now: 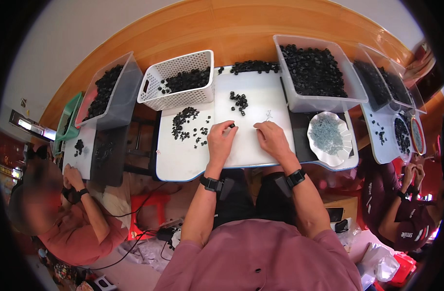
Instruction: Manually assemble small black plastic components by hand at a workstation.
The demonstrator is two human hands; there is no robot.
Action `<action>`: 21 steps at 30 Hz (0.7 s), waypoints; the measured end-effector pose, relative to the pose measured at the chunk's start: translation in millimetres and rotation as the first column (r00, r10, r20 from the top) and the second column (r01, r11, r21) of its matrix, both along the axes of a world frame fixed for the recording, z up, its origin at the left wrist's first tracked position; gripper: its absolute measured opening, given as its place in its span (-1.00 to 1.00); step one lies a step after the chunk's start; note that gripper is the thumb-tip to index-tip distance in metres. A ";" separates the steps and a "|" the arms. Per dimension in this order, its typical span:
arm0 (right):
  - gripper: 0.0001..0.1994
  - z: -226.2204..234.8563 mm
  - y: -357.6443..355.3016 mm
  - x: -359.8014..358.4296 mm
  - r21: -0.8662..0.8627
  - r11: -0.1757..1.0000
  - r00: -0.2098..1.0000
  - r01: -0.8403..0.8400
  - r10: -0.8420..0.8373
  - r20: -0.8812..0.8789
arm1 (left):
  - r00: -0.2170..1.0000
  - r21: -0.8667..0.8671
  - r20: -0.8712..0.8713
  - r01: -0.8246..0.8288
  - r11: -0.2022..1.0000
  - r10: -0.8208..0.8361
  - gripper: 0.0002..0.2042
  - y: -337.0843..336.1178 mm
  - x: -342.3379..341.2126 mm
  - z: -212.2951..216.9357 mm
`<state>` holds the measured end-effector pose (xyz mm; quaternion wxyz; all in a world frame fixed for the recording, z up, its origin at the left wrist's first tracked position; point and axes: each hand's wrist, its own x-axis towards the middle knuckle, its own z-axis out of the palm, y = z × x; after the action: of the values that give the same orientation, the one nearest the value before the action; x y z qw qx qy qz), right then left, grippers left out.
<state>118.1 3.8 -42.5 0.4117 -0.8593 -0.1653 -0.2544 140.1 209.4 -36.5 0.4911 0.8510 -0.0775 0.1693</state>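
Observation:
My left hand (pixel 221 140) is over the white tabletop, thumb and fingers pinched on a small black plastic part (pixel 232 126). Just to its right, my right hand (pixel 272 139) has its thumb and fingertips pressed together; whatever may be between them is too small to make out. Beyond the right fingertips lie a few thin pale pins (pixel 269 116). A small cluster of black cylindrical parts (pixel 240 102) sits farther back, ahead of both hands. Smaller black pieces (pixel 184 120) are scattered left of my left hand.
A white perforated basket (pixel 178 99) and a clear bin (pixel 324 103), both holding black parts, stand at the back. At right, a scalloped white dish (pixel 347 140) holds many pale pins. Co-workers sit at both sides; a red stool (pixel 154 206) stands below left.

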 end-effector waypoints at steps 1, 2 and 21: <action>-0.86 -1.6 -2.7 2.5 -0.059 0.998 0.999 0.004 -0.002 0.045 | 0.999 0.056 0.047 -0.020 0.998 0.018 -0.78 8.2 1.8 4.9; -0.87 -0.9 -2.1 5.4 -0.116 0.993 0.996 0.001 0.010 0.094 | 0.998 0.066 0.049 -0.039 0.997 0.036 -0.78 19.8 4.9 7.1; -0.83 5.0 0.3 1.2 -0.137 0.990 0.996 0.030 -0.019 0.087 | 0.894 0.302 0.439 -0.053 0.952 -0.090 -0.71 58.5 88.4 93.0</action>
<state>119.3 4.1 -37.5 0.3407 -0.8761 -0.1893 -0.2839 228.5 267.9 56.5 0.3236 0.8539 -0.2221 0.3418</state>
